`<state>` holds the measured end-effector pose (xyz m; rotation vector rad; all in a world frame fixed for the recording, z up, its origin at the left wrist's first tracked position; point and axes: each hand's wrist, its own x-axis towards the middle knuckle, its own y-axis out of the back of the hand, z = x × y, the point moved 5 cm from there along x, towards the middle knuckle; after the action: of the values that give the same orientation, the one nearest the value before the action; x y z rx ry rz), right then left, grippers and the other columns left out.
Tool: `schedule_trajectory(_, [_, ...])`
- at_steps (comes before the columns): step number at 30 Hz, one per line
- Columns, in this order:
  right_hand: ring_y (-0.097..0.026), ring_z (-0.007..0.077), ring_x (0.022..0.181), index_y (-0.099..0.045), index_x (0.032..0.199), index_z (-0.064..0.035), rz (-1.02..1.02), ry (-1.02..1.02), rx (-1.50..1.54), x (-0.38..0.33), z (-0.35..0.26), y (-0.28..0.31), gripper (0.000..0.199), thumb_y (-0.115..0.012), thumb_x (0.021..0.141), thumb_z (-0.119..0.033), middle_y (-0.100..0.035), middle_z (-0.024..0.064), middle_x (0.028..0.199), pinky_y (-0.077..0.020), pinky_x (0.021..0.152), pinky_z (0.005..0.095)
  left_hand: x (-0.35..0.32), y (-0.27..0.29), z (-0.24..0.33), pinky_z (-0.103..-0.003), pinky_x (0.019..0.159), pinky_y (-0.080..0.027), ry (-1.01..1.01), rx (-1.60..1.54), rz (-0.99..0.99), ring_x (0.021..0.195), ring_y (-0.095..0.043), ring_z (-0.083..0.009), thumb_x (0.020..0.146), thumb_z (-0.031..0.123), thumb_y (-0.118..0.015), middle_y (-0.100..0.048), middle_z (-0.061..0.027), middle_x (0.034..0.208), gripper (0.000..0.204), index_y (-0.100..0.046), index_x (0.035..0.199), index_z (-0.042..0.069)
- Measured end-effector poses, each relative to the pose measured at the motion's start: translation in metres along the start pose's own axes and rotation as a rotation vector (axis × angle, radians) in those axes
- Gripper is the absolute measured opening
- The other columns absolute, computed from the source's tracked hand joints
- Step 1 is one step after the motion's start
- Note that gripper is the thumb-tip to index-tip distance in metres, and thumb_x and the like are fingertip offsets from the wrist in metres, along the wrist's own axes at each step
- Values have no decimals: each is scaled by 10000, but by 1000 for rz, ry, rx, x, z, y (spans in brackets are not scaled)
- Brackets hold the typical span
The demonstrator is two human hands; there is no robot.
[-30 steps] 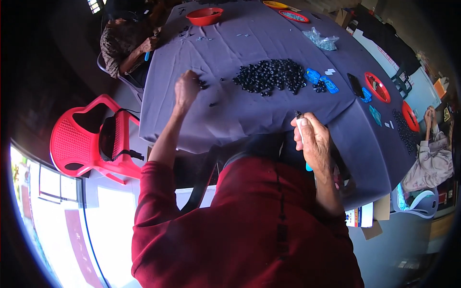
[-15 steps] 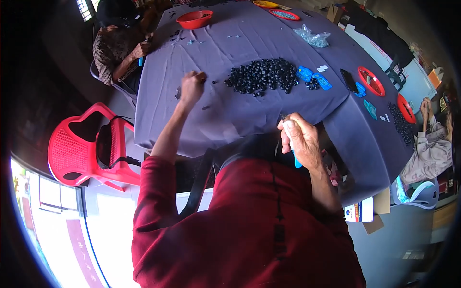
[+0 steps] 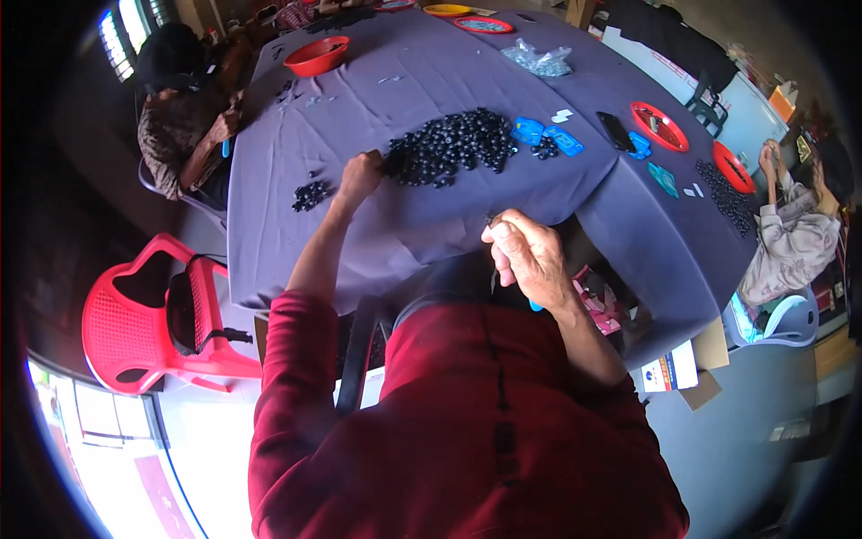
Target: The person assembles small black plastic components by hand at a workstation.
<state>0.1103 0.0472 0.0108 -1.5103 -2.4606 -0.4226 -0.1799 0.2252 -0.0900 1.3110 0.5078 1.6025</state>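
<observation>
A heap of small round black pieces (image 3: 453, 146) is spread over the grey-purple tablecloth in front of me. My left hand (image 3: 361, 175) is at the heap's left edge, fingers bent down and closed against the pieces; anything pinched in them is hidden. A smaller cluster of the black pieces (image 3: 312, 194) sits to the left of that wrist. Nearer my body, my right hand (image 3: 530, 256) is raised and wrapped round a slim tool with a blue handle end (image 3: 536, 306). A small dark bit (image 3: 489, 218) shows at its fingertips.
Blue packets (image 3: 564, 140), a phone (image 3: 616, 131) and red trays (image 3: 660, 127) lie to the right. A red bowl (image 3: 317, 57) and a clear bag (image 3: 537, 59) stand farther off. People sit at the left (image 3: 180, 135) and right (image 3: 790, 229). A pink chair (image 3: 162, 314) is at my left.
My left hand has moved right to the edge of the black heap, uncovering the small cluster. My right hand stays raised with the tool, turned a little. The whole view has shifted slightly.
</observation>
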Motion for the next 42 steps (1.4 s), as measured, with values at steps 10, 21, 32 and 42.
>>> schedule_trajectory(10, [-410, 43, 432, -518, 818, -1, 129, 16, -24, 0, -2, 18, 287, -442, 907, -263, -456, 5, 555, -342, 389, 182, -1, 37, 62, -264, 663, -465, 290, -1198, 158, 706, -561, -146, 747, -26, -532, -596, -71, 814, 171, -563, 913, 1])
schedule_trajectory(21, [-400, 26, 455, -516, 784, -20, 200, 137, -142, -19, -50, 20, 284, -435, 915, -259, -463, -5, 572, -327, 409, 171, -72, 91, 248, -272, 679, -465, -59, -2121, -428, 742, -578, -181, 801, 109, -597, -592, -127, 889, 206, -547, 968, 0])
schedule_trajectory(32, [-387, 28, 485, -480, 734, -18, 231, 219, -246, -23, -60, 21, 266, -449, 910, -215, -447, -15, 568, -324, 433, 190, -79, 95, 263, -292, 744, -459, -72, -2080, -384, 808, -576, -176, 804, 146, -602, -594, -121, 890, 272, -522, 1017, -2])
schedule_trajectory(42, [-405, 47, 477, -487, 733, -12, 262, 249, -298, -23, -62, 22, 255, -467, 901, -203, -454, 4, 560, -336, 433, 215, -79, 86, 256, -345, 794, -475, -71, -2135, -430, 845, -606, -221, 784, 204, -630, -599, -126, 942, 338, -518, 1026, -5])
